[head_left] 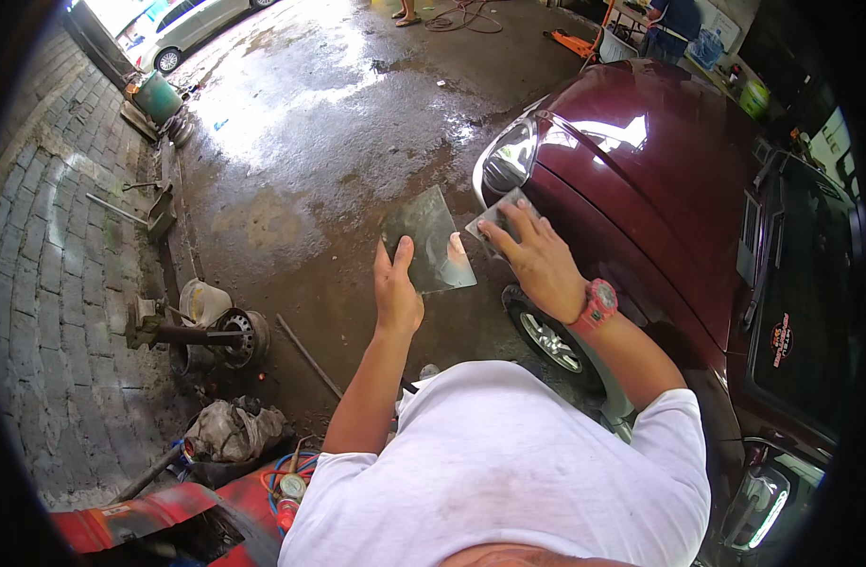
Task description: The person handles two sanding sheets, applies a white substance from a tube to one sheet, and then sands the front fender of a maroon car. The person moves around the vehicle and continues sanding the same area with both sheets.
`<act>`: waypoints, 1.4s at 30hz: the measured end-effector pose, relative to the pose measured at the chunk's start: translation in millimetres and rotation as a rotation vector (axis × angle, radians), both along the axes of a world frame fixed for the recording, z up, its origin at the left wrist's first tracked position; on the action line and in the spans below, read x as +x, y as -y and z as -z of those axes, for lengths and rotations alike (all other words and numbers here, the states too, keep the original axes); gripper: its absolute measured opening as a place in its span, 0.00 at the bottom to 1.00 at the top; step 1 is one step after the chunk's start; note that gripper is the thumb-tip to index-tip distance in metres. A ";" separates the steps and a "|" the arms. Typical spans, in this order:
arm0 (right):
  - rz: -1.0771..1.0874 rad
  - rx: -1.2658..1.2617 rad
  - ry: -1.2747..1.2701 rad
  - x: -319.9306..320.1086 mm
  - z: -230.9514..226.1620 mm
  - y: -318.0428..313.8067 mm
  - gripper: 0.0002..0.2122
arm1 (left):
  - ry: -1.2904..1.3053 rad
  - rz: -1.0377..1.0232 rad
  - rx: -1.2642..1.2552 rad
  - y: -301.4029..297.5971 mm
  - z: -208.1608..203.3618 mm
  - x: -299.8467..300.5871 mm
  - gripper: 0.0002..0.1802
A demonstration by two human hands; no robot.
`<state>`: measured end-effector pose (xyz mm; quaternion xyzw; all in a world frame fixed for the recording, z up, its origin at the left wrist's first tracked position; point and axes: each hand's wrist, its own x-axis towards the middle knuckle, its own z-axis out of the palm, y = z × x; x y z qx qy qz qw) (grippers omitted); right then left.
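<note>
My left hand (398, 291) grips the near left edge of a flat, dark, glossy rectangular sheet (422, 227), with the thumb on top. The sheet looks like glass or shiny plastic and mirrors light and part of a hand near its right corner. Just right of it, my right hand (545, 263) is closed over a smaller grey rectangular plate (498, 212), fingers lying across its face. I cannot tell what this plate is made of. The two pieces are close together but apart, held in the air above the floor.
A dark red car (632, 142) stands close on my right, its headlight (510, 159) and front wheel (551, 340) beside my right arm. Left are a block wall (55, 255), a wheel rim (246, 338) and a white bucket (204, 302). A red metal cabinet (149, 510) sits lower left. People stand far off.
</note>
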<state>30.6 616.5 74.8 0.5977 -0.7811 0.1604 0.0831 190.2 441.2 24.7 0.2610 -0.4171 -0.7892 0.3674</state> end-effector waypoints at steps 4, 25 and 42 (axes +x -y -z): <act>-0.125 -0.008 -0.055 22.4 -13.9 -1.7 0.30 | 0.121 -0.061 -0.226 2.2 0.8 0.0 0.29; -0.073 -0.096 0.567 43.0 19.2 6.4 0.31 | -0.137 -0.040 0.110 -0.1 -24.4 0.2 0.26; -0.094 -0.265 1.729 36.1 5.0 -2.2 0.23 | 0.086 -0.163 -0.134 7.7 1.4 -3.6 0.31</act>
